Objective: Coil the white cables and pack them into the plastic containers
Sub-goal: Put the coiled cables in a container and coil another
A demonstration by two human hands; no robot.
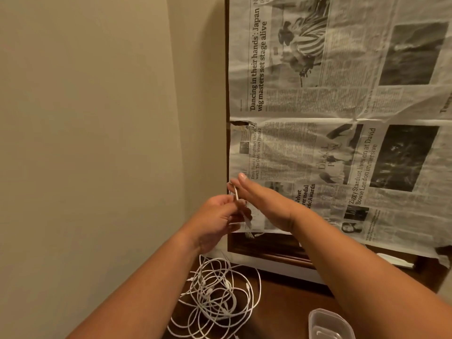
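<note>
Wall (pixel 85 118): plain beige, filling the left side of the view, with a corner just left of the dark frame.

Left hand (pixel 219 216): raised in front of the wall. Its fingers are curled in narrow and pinch a strand of white cable; the bare forearm runs down to the lower left.

Cable pile (pixel 215 297): a loose tangle of thin white cables lying on the brown bench (pixel 281 304), below the left wrist. At least one strand rises from the tangle towards the underside of the left hand.

Held cable (pixel 236 193): a short white run between the two hands, slanting from the right hand's fingers down past the left hand's fingertips. It lies against the right hand's fingers; I cannot tell whether it goes round them.

Right hand (pixel 265 204): raised just beside the left hand, seen edge-on. Its fingers are straight and held together, pointing up and to the left and gripping nothing.

Frame (pixel 227 69): a dark wooden upright edge, right of the wall corner.

Container (pixel 329 322): clear plastic, lid off, on the bench at the bottom edge, to the right of the cable pile and apart from it. It is partly under the right forearm in the view.

Newspaper (pixel 318 106): creased sheets covering the framed panel, printed headlines turned sideways.
</note>
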